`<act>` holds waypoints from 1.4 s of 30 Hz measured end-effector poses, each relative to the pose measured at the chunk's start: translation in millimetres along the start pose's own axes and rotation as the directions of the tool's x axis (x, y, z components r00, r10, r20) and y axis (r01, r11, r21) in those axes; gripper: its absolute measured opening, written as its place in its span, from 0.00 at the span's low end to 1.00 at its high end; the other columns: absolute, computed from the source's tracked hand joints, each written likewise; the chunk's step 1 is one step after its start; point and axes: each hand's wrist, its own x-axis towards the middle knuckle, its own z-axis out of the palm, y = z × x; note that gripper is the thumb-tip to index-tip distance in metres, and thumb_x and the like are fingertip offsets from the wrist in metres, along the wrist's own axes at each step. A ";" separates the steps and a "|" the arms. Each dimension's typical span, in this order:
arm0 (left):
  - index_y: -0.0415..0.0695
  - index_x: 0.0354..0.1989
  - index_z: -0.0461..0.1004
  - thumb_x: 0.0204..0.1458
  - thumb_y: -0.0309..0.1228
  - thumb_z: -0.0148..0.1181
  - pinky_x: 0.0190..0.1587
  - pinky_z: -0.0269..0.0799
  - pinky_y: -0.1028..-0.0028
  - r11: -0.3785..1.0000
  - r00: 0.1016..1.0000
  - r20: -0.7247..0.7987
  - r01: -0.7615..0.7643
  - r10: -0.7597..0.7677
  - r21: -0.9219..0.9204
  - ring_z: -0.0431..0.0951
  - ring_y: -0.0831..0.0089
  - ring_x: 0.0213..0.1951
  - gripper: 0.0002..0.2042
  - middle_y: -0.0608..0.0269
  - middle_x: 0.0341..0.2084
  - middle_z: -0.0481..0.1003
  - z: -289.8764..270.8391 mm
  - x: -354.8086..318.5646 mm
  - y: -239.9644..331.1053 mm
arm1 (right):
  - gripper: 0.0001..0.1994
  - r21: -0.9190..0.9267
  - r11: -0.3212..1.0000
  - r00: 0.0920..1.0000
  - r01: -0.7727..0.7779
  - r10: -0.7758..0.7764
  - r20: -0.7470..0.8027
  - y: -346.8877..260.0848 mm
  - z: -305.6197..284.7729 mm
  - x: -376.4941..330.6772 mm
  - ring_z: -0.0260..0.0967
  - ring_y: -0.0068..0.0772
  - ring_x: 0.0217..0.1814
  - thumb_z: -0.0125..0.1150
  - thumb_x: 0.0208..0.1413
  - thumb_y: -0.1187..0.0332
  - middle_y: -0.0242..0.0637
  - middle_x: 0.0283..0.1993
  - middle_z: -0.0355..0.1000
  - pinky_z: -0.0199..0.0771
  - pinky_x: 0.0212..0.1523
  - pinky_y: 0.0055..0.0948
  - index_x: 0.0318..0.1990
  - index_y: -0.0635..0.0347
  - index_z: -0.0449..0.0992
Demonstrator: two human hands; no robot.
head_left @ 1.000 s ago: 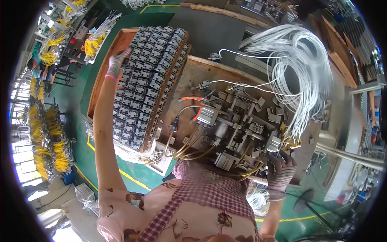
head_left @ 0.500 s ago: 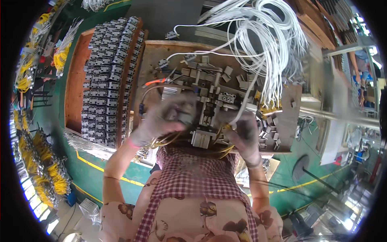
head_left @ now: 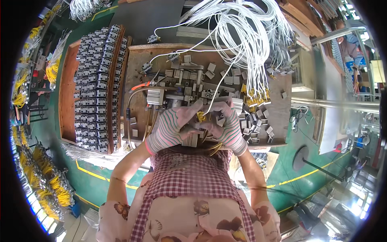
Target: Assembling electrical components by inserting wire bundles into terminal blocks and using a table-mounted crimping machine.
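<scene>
Both hands wear striped knit gloves and meet over a metal fixture (head_left: 192,80) at the bench's near middle. Between their fingertips is a small yellow connector (head_left: 200,117) on the end of a white cable (head_left: 218,89). My right hand (head_left: 229,128) is closed with its fingertips at this connector. Curled in from the other side, my left hand (head_left: 172,126) has its thumb and fingers close to the connector; what they grip is hidden. Part of the fixture shows just below the hands.
Orange-handled pliers (head_left: 142,86) lie left of the fixture. A wooden tray (head_left: 68,97) of stacked dark switch-like parts (head_left: 92,92) stands at left. Loose grey metal pieces (head_left: 254,127) and a large bundle of white cables (head_left: 258,44) lie on the wooden bench (head_left: 278,117).
My hands have come together over the fixture from farther apart. The yellow connector and its cable have moved left with my right hand. The whole view has shifted slightly.
</scene>
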 end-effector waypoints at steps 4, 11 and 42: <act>0.40 0.62 0.63 0.46 0.40 0.71 0.44 0.73 0.74 0.761 0.943 0.071 0.305 -0.324 -0.572 0.77 0.72 0.41 0.36 0.59 0.45 0.75 5.0 -14.1 7.8 | 0.28 0.310 0.919 0.963 -0.242 0.188 0.194 -9.7 -1.0 -0.2 0.64 0.39 0.50 0.76 0.37 0.70 0.36 0.50 0.66 0.67 0.49 0.34 0.50 0.55 0.70; 0.40 0.55 0.70 0.49 0.37 0.69 0.41 0.71 0.78 0.306 0.748 0.194 0.473 -0.635 -0.826 0.74 0.79 0.38 0.26 0.67 0.40 0.75 37.6 -12.7 -4.8 | 0.38 -0.324 0.946 0.976 -0.003 0.074 0.206 9.6 6.7 16.5 0.65 0.44 0.49 0.78 0.30 0.57 0.42 0.51 0.62 0.66 0.52 0.41 0.52 0.56 0.68; 0.49 0.62 0.66 0.57 0.39 0.59 0.48 0.71 0.67 0.829 0.924 0.023 0.353 -0.381 -0.433 0.71 0.72 0.44 0.24 0.59 0.47 0.71 4.7 8.7 -43.6 | 0.17 -0.773 0.516 0.921 -0.370 0.095 -0.377 38.3 -108.0 -47.5 0.70 0.30 0.26 0.73 0.44 0.62 0.33 0.29 0.75 0.70 0.39 0.30 0.39 0.57 0.76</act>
